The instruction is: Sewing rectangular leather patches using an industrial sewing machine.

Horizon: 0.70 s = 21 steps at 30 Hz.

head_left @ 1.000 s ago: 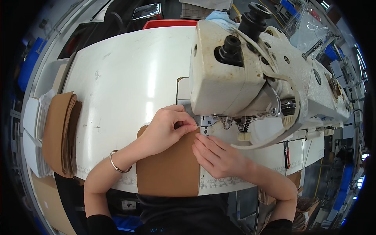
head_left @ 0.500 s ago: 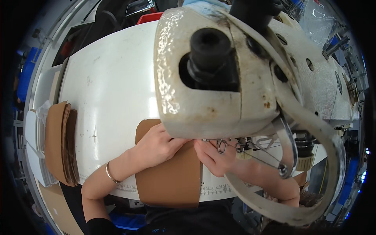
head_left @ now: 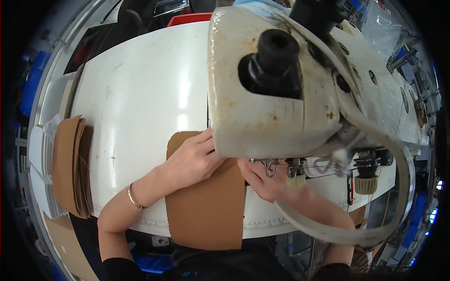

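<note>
Mid-frame, the left hand lay on a brown panel, the right hand at its edge; the sewing machine hid their fingertips, grip impossible to tell.

Both forearms angled inward, fingers partly hidden

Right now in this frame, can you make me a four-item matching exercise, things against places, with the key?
Things:
1. Left hand
2. Silver bracelet
3. Red bin
4. Stack of brown pieces

Places:
A. beyond the far edge of the white table
B. over the single flat brown piece
C. at the table's left side
D. around the left wrist

Pairs: 1-B, 2-D, 3-A, 4-C.
</note>
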Motion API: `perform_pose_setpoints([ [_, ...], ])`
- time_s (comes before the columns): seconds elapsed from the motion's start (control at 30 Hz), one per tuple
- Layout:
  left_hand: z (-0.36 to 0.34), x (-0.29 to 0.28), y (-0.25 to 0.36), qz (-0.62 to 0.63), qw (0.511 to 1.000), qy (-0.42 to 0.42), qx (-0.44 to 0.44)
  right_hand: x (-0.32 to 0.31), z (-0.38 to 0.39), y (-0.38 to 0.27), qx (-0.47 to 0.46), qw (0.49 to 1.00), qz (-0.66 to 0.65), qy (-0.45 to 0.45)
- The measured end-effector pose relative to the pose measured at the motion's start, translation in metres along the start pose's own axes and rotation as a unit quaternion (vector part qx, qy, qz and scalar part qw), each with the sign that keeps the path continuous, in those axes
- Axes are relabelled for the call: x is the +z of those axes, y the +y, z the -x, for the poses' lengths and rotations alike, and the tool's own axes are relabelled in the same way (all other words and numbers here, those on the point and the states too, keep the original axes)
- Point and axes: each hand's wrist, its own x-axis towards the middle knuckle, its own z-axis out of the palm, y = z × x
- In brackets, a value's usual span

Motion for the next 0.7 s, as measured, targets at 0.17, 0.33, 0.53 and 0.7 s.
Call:
perform_pose_setpoints([
  [0.17,0.004,-0.013,0.025,-0.047,0.996,-0.066,-0.037,-0.022,0.005,-0.024,0.174,0.960,-0.217,-0.029],
  [0.33,0.065,-0.033,0.123,0.084,0.977,-0.191,-0.035,-0.091,0.019,-0.090,0.130,0.918,-0.369,0.062],
  [0.53,0.113,-0.002,0.156,-0.021,1.000,0.005,0.016,-0.107,0.025,-0.131,0.253,0.821,-0.507,0.074],
  [0.7,0.115,-0.002,0.153,-0.039,0.990,0.110,0.078,-0.111,0.023,-0.123,0.304,0.732,-0.604,0.083],
])
